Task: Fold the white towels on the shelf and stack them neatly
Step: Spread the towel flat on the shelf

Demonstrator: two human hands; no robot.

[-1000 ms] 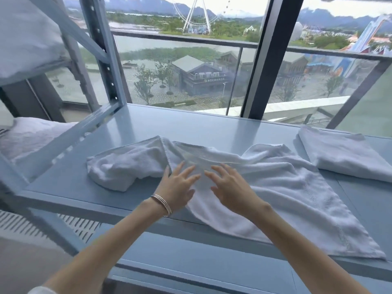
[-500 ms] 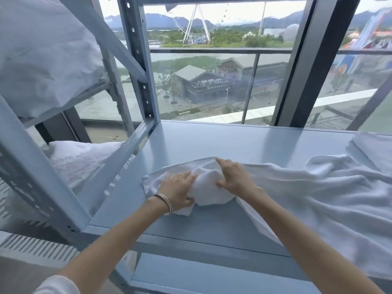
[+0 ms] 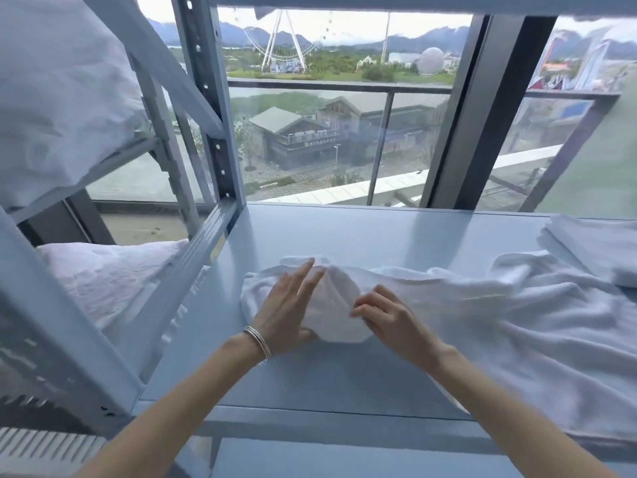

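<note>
Both hands [image 3: 336, 310] work a white towel [image 3: 482, 312] on the blue-grey shelf [image 3: 344, 229] (left [image 3: 287, 305] flat, right [image 3: 382, 315] pinching).

Two bare forearms in view, no sleeves showing on either. Left hand [image 3: 287, 305]: thin stacked silver bangles [image 3: 258, 341] at the wrist, several narrow bands sitting close together. Right hand [image 3: 386, 315]: wrist bare, no watch or band. No rings visible on the fingers of either hand. Nails short and unpainted as far as can be told.
</note>
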